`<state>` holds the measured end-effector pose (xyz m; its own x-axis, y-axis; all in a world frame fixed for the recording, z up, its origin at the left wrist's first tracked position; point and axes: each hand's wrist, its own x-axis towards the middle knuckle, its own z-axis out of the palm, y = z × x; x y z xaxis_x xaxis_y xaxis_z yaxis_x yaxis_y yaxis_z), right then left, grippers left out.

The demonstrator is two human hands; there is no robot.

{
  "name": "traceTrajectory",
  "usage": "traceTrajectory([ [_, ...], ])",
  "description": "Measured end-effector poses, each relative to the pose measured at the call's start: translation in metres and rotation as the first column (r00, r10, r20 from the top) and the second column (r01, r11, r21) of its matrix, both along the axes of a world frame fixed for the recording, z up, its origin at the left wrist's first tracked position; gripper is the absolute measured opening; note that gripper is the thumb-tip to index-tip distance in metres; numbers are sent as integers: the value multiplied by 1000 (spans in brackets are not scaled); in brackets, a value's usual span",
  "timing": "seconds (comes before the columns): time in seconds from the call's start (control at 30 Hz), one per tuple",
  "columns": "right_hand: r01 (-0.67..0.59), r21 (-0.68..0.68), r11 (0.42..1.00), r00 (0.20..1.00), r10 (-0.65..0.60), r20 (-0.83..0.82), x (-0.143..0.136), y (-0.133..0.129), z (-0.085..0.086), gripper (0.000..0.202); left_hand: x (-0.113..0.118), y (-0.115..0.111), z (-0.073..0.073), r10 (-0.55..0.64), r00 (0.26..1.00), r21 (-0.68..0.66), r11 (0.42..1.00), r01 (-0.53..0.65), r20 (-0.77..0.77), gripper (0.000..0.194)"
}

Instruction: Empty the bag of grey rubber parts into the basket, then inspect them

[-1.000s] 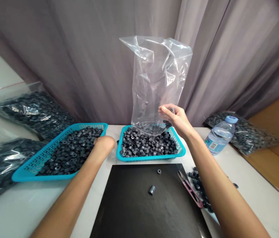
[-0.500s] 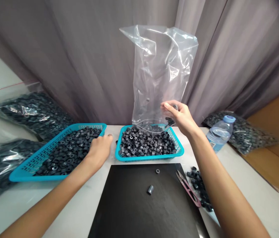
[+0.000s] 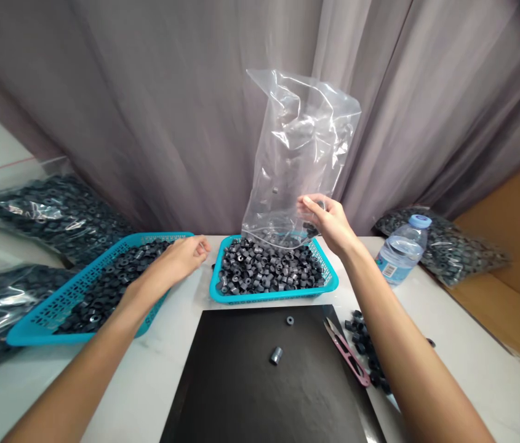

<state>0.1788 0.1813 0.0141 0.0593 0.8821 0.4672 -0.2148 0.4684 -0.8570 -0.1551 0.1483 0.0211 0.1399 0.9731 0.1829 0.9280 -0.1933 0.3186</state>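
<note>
Curtain, grey fabric (image 3: 149, 92): hangs behind everything.
Counter, white, smooth (image 3: 463, 357): carries the goods.
Sheet, flat, black, rectangular (image 3: 241, 394): near middle of the counter.
First basket, turquoise perforated plastic (image 3: 33, 337): at left, filled with dark short tubular pieces.
Bag, clear thin plastic (image 3: 306, 135): stands tall over the second basket; lower edge overlaps its contents in view, contact uncertain. Some dark pieces show inside, beside the right hand. Risk: held at one side only, it may fold or swing, and spill pieces beyond the rim.
Second basket, smaller, turquoise perforated plastic (image 3: 278, 298): beyond the sheet, heaped with like pieces. Risk: a knock on its rim could scatter them.
Bottle, clear plastic, blue cap (image 3: 400, 252): upright, beyond the right forearm; a backward elbow or sleeve sweep might topple it.
Right hand (image 3: 327, 221): fingers pinching the bag low on its right side.
Left hand (image 3: 181, 261): over the first basket's right end, fingers loosely curled; whether they hold anything cannot be told.
Snips, pink-handled, metal blades (image 3: 349, 357): on the sheet's right edge, points bare; a careless reach could meet them.
Cylinder, short, dark grey (image 3: 276, 355): on the sheet, liable to roll if nudged.
Ring, small, dark (image 3: 290, 320): beyond the cylinder.
</note>
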Motion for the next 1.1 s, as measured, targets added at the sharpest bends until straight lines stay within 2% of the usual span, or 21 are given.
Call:
traceTrajectory([
  [0.1,0,-8,1000,1000,0,-6,-3,1,-2,34,-12,14,-24,13,1000,-31,999,-13,22,18],
  [0.2,-2,-10,1000,1000,2,0,-5,0,-2,35,-10,17,-48,-16,997,-46,999,19,72,21],
  [0.3,1,-7,1000,1000,-1,6,-5,-1,-1,34,-6,15,-59,-45,991,-63,997,53,128,20],
  [0.57,8,-14,1000,1000,-8,17,-8,-6,2,31,-2,13,-58,-83,962,-96,989,111,260,11],
  [0.7,3,-26,1000,1000,-3,21,-8,-8,3,32,-5,14,-57,15,956,-35,999,-5,294,2],
  [0.83,-7,-30,1000,1000,8,19,-4,-9,5,33,-6,22,-38,102,930,102,984,-147,352,11],
  [0.97,-6,-21,1000,1000,6,14,-1,-9,6,34,17,37,-23,36,916,173,978,-115,400,18],
  [1.1,-3,-18,1000,1000,4,24,-1,-8,6,35,41,45,-26,-38,913,160,987,-30,406,13],
])
